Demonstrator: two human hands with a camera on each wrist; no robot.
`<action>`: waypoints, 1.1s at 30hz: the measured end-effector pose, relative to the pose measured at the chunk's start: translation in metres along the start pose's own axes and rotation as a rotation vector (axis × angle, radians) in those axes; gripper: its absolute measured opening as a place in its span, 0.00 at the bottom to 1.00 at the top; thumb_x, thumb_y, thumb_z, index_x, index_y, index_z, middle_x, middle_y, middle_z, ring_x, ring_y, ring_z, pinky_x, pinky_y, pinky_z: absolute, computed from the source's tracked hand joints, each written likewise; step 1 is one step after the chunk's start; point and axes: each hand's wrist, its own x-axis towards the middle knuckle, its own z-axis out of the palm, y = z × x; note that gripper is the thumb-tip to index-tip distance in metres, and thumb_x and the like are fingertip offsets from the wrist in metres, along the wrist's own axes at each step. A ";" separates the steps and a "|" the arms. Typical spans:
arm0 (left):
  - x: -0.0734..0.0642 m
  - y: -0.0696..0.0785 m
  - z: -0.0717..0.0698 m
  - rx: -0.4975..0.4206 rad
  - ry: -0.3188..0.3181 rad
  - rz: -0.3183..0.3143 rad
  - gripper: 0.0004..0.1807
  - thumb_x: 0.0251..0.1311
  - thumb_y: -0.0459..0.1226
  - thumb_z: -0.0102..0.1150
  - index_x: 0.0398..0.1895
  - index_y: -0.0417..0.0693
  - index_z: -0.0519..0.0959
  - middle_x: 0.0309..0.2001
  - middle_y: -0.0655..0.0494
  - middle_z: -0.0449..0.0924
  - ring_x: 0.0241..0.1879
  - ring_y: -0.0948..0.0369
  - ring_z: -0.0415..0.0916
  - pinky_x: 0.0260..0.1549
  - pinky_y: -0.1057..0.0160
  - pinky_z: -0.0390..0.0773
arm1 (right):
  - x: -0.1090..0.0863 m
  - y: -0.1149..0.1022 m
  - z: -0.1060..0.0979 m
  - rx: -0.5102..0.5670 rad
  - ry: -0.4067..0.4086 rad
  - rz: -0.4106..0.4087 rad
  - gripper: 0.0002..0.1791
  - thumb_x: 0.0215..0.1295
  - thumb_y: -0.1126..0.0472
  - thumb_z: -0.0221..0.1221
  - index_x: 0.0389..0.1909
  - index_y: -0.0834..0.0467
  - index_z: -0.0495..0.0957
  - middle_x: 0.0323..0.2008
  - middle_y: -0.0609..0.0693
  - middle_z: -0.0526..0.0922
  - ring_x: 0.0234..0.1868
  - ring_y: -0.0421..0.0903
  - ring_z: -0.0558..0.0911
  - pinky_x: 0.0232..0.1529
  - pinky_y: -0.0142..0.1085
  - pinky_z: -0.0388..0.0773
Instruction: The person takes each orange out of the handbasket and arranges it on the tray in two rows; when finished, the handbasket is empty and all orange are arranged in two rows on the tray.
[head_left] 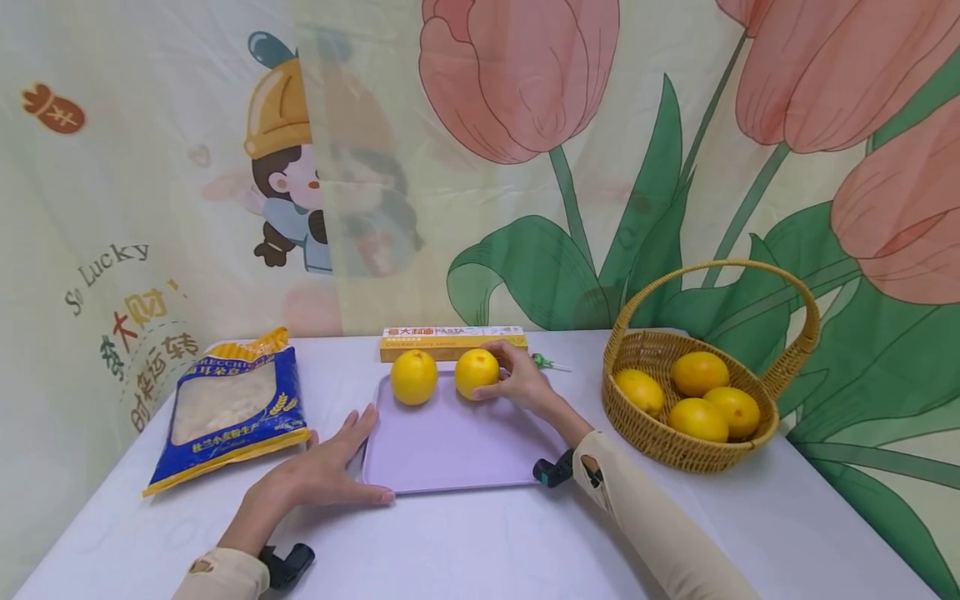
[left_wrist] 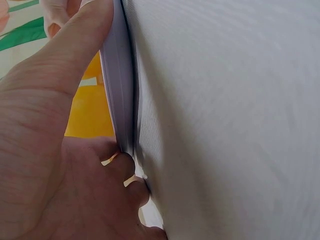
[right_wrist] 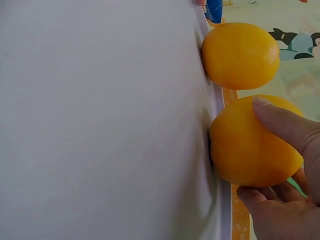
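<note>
A pale purple tray (head_left: pixel 457 454) lies on the table with an orange (head_left: pixel 414 377) standing at its back left. With thumb and fingers my right hand (head_left: pixel 521 379) holds a second orange (head_left: pixel 476 374) over the tray's back edge. The right wrist view shows the thumb on one side of this orange (right_wrist: pixel 255 142) and the fingers beneath its other side; its lower part sits close against the tray. My left hand (head_left: pixel 322 467) touches the tray's near left corner, thumb along the front edge and fingers spread at the left side. In the left wrist view its thumb overlaps the tray rim (left_wrist: pixel 120 85).
A wicker basket (head_left: pixel 675 442) with a tall handle and several oranges stands at the right. Behind the tray lies a pasta box (head_left: pixel 397 346), with a small green-wrapped item (head_left: pixel 551 363) beside it. A blue and yellow pasta bag (head_left: pixel 232 408) lies at the left.
</note>
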 end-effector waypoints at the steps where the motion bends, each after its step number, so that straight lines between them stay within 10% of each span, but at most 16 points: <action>1: 0.000 0.000 0.000 0.000 -0.001 -0.001 0.76 0.50 0.66 0.80 0.89 0.40 0.43 0.86 0.32 0.38 0.85 0.32 0.36 0.72 0.19 0.25 | 0.000 0.000 0.000 -0.002 0.002 0.000 0.42 0.54 0.71 0.81 0.70 0.62 0.74 0.69 0.60 0.79 0.72 0.62 0.77 0.76 0.53 0.73; 23: 0.000 0.000 0.001 -0.007 0.007 0.012 0.76 0.50 0.65 0.80 0.89 0.41 0.43 0.86 0.31 0.39 0.85 0.32 0.37 0.72 0.19 0.25 | -0.006 -0.009 -0.008 -0.063 -0.031 -0.086 0.50 0.53 0.68 0.82 0.77 0.65 0.69 0.73 0.63 0.76 0.74 0.62 0.76 0.76 0.53 0.72; 33: 0.001 -0.001 0.000 0.021 0.007 0.009 0.76 0.50 0.66 0.80 0.89 0.41 0.44 0.86 0.30 0.41 0.84 0.31 0.40 0.70 0.17 0.29 | -0.035 -0.050 -0.037 -0.010 -0.031 -0.217 0.46 0.60 0.65 0.79 0.77 0.67 0.69 0.72 0.63 0.79 0.75 0.58 0.76 0.76 0.46 0.72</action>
